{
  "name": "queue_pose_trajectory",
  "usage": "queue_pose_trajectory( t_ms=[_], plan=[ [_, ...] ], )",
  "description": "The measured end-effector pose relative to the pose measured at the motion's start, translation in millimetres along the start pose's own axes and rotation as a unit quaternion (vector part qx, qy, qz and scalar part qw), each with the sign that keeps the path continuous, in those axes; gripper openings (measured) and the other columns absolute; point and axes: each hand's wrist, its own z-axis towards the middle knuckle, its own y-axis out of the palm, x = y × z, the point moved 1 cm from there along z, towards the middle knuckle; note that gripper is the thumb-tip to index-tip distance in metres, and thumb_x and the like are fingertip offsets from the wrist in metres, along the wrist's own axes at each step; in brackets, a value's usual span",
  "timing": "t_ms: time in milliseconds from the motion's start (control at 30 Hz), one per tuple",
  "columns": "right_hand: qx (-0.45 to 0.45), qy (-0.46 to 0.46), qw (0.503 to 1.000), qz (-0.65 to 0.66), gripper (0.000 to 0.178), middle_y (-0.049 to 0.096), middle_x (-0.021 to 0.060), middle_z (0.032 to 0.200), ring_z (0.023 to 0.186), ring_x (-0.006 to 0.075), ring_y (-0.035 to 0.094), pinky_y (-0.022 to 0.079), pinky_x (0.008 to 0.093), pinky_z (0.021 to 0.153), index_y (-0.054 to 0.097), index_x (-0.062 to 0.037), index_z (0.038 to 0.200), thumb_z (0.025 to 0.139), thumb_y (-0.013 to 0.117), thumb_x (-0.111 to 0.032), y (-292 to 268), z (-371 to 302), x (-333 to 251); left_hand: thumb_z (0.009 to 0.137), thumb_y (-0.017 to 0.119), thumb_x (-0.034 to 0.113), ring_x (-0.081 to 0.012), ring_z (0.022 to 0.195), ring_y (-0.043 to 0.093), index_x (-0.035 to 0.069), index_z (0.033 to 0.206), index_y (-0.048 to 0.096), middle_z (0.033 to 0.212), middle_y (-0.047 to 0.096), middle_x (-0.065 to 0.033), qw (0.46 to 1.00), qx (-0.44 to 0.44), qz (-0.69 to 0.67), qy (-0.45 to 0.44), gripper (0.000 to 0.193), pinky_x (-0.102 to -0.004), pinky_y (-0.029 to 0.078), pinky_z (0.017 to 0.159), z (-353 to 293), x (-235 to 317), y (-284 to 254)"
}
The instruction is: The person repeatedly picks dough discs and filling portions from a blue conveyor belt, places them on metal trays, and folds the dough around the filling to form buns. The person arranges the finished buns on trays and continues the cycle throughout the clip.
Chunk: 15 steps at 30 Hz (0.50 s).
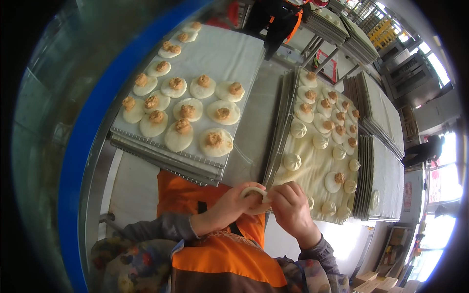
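Two hands meet over the orange apron at chest height, both closed on one pale round dough wrapper [254,194] with filling inside. The left hand [229,207] cups it from below, fingers curled under; the right hand [290,207] pinches its near edge between thumb and forefingers. The wrapper looks soft, light and easily torn (probably a little tacky too), so it is best held by the rim with gentle fingertip pressure, the palm bearing the weight. Both forearms come up from the lower edge, wrists bent inward. Beyond them lie the cloth-lined tray of open filled dough rounds [244,58] and the tray of pleated buns [312,166].
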Motion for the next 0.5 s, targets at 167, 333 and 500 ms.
queue_pose_trajectory(
  t_ms=[167,333,500],
  plan=[
    [-0.046,0.102,0.983,0.148,0.031,0.061,0.0072,0.096,0.089,0.0248,0.063,0.051,0.0367,0.078,0.065,-0.0063,0.105,0.075,0.071,0.000,-4.5,0.1,-0.4,0.103,0.060,0.014,-0.0149,0.084,0.062,0.004,0.135,0.053,0.099,0.059,-0.0046,0.937,0.046,0.248,0.241,0.034,-0.0275,0.052,0.076,-0.1,2.1,1.2],
    [-0.004,-0.037,0.997,0.072,0.031,0.061,0.0061,0.097,0.088,0.0251,0.063,0.049,0.0361,0.079,0.065,-0.0071,0.104,0.075,0.072,-0.003,-5.2,5.3,0.9,0.099,0.059,0.009,-0.0296,0.089,0.063,0.002,0.127,0.055,0.103,0.059,-0.0111,0.977,-0.047,0.193,0.075,0.029,-0.0340,0.052,0.081,-3.6,11.8,-8.8],
    [-0.052,-0.089,0.994,-0.030,0.035,0.061,0.0078,0.101,0.090,0.0291,0.061,0.049,0.0394,0.080,0.063,-0.0060,0.108,0.075,0.074,-0.005,-5.0,4.4,-6.1,0.103,0.057,0.008,-0.0125,0.081,0.061,0.003,0.132,0.055,0.101,0.063,-0.0052,0.963,-0.113,0.245,0.015,0.030,-0.0283,0.053,0.073,4.7,29.5,-13.8]
  ],
)
